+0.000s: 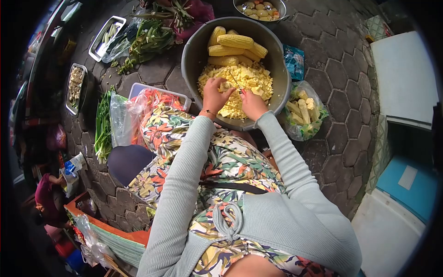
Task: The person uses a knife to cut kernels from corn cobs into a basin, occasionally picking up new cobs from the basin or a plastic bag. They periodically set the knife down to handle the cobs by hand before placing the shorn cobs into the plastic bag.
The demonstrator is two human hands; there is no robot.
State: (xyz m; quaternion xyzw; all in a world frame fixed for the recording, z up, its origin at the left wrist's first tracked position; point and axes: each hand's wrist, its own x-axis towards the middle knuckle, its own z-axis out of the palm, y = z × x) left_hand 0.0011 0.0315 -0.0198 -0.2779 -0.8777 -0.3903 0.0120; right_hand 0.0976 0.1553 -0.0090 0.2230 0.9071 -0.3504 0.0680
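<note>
A large grey basin [186, 69] stands in front of me, with cut corn kernels [256, 78] heaped in its near half. Whole peeled corn cobs [235, 40] are piled at its far side. Over the kernels, my left hand [216, 98] is closed, its fingertips pinching a small pale-yellow piece of corn [225, 86]. My right hand [253, 104] is closed round a small knife [234, 77], whose thin blade points away from me and to the left. Both hands are close together, and the fingers partly hide what they hold.
Right of the basin lie a plastic bag of stripped cobs [304, 111] and a blue packet [294, 62]. On the left are a tub of shredded orange vegetable [159, 97], green onions [103, 124], leafy greens [150, 41] and two trays. A bowl of potatoes [260, 10] stands beyond.
</note>
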